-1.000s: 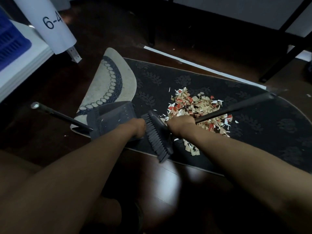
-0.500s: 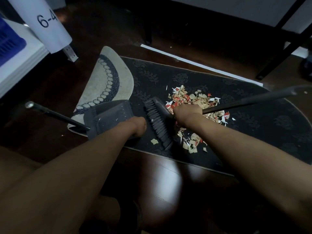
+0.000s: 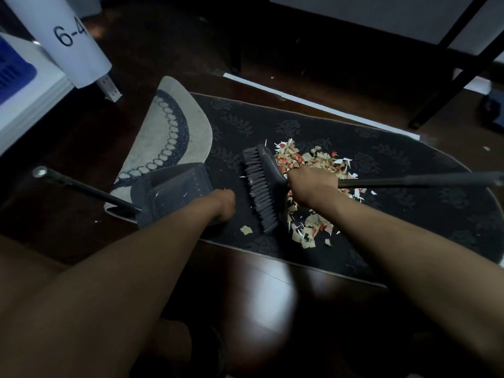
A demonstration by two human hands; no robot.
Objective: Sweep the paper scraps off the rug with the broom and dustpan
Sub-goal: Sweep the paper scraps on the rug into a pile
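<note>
A dark patterned rug (image 3: 395, 214) lies on the floor with its left end folded over, pale underside (image 3: 169, 137) up. A heap of tan, red and white paper scraps (image 3: 313, 165) sits on it, with a smaller cluster (image 3: 308, 230) near the front edge. My right hand (image 3: 311, 184) grips the grey broom (image 3: 261, 186) low on its handle, just behind the head; the bristles face left, toward the dustpan. My left hand (image 3: 222, 204) holds the near edge of the grey dustpan (image 3: 171, 189), which rests on the rug's left part with its long handle (image 3: 81, 186) pointing left.
Dark glossy wood floor (image 3: 245, 296) surrounds the rug. A white shelf with a blue crate (image 3: 13, 72) and a white post marked "6-4" (image 3: 73, 36) stand at the left. Black furniture legs (image 3: 450, 66) rise at the back right. A white strip (image 3: 313, 102) lies behind the rug.
The broom head has moved away from me and to the right, from the rug's front edge up beside the scrap heap. Some scraps were left near the front edge. The dustpan stays put.
</note>
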